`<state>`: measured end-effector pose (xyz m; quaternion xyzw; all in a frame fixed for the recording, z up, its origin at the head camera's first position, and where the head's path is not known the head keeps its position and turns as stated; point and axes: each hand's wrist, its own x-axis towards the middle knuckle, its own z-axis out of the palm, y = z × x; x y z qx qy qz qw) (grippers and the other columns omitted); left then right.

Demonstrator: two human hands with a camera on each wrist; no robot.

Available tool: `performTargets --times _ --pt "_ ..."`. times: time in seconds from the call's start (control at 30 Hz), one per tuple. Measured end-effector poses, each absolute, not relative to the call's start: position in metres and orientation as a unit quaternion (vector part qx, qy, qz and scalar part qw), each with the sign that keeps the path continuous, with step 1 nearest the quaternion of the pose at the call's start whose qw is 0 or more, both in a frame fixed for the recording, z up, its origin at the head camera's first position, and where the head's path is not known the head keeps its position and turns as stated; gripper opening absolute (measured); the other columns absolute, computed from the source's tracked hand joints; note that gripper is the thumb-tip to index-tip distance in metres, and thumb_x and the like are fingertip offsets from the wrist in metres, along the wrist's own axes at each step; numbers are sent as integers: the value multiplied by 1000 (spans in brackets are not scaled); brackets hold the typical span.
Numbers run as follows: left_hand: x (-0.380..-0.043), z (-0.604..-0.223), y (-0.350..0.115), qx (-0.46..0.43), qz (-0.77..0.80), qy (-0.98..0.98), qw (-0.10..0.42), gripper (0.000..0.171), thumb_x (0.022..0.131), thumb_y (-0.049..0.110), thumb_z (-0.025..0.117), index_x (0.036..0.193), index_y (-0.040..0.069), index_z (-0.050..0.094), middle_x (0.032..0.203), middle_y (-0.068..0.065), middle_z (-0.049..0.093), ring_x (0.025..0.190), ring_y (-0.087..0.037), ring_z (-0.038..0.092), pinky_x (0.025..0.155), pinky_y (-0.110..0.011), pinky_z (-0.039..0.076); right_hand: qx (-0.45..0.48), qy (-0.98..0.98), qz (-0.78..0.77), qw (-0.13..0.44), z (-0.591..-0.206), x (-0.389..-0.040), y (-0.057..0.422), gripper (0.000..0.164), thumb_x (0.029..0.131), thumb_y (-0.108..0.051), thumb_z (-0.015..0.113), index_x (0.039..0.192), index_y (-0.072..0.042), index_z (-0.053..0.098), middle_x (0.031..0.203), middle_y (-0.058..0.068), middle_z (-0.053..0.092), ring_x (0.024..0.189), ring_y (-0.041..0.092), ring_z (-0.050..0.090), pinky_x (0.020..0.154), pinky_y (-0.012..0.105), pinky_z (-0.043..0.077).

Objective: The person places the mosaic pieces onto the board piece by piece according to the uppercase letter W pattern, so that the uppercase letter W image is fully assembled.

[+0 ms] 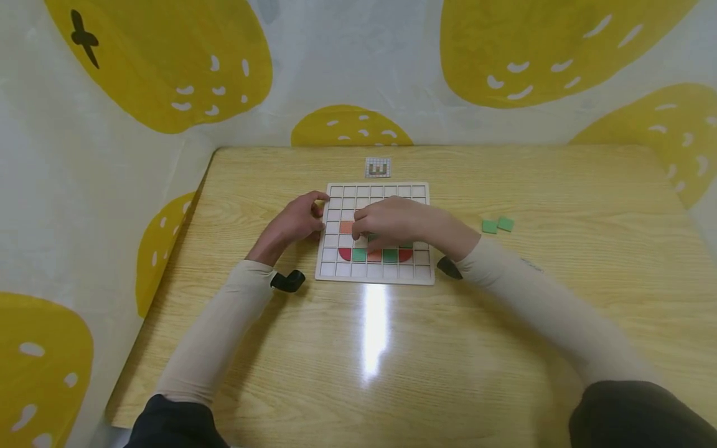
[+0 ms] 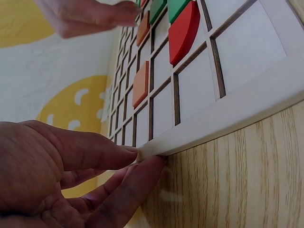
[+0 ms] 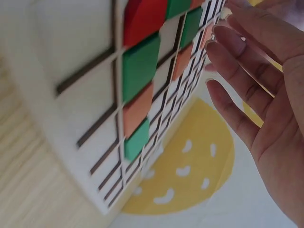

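A white grid board point(image 1: 376, 277) lies on the table, bearing a row of red, green and orange pieces. My left hand point(image 1: 298, 219) is at its left side; in the left wrist view, thumb and finger pinch the board's edge. My right hand point(image 1: 386, 223) reaches over the board and covers several squares. Its fingertips are right beside an orange tile point(image 1: 346, 228), and in the right wrist view its fingers are loosely extended with no piece showing between them. Rounded red pieces point(image 1: 345, 254) end the row, with green tiles point(image 1: 389, 255) and an orange tile between them.
A small pattern card point(image 1: 378, 167) lies behind the board. Two loose green tiles point(image 1: 489, 226) rest on the table point(image 1: 476, 348) to the right. Black wrist-worn devices point(image 1: 288, 281) hang by both sleeves. A yellow-patterned cloth point(image 1: 353, 74) rises behind the table.
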<state>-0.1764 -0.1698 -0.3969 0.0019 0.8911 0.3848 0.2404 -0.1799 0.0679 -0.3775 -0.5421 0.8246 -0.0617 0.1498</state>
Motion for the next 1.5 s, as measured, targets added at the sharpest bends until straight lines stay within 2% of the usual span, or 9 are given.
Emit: performTargets --times 0.2,0.53,0.8,1.03,1.27,1.5 --pt "-176 -397 -170 -3 388 890 241 64 94 -5 63 152 12 42 126 -18 51 103 -31 57 79 -33 58 -527 833 -75 148 -373 -183 93 22 94 -29 74 113 -17 72 100 -4 65 86 13 60 76 35 55" --pt "-176 -398 -169 -3 402 882 244 64 94 -7 61 152 11 41 124 -19 51 102 -31 56 80 -34 59 -522 840 -94 111 -369 -186 136 17 93 -18 74 110 -14 73 96 -2 67 82 14 60 77 36 55" --pt "-175 -396 -168 -2 402 883 242 65 93 -8 62 152 11 41 123 -18 51 101 -31 56 80 -35 59 -479 863 -101 125 -370 -188 166 22 90 -12 77 111 -14 74 104 -2 71 98 19 64 88 41 55" --pt "-176 -397 -170 -3 413 878 243 66 92 -10 61 152 10 42 122 -19 49 99 -30 55 78 -34 60 -438 883 -103 137 -370 -187 190 25 89 -8 77 113 -10 73 113 3 72 111 26 64 97 48 52" --pt "-177 -397 -169 -2 413 877 245 66 92 -10 61 152 10 41 121 -19 49 98 -30 56 78 -34 60 -411 896 -88 146 -376 -188 215 24 88 -9 78 111 -11 73 110 3 71 105 26 65 95 49 52" --pt "-177 -398 -169 -6 416 874 250 66 92 -10 61 152 11 42 121 -18 49 98 -30 55 76 -33 60 -404 901 -93 125 -378 -185 239 24 85 -11 81 108 -14 74 107 1 70 104 25 65 92 49 53"
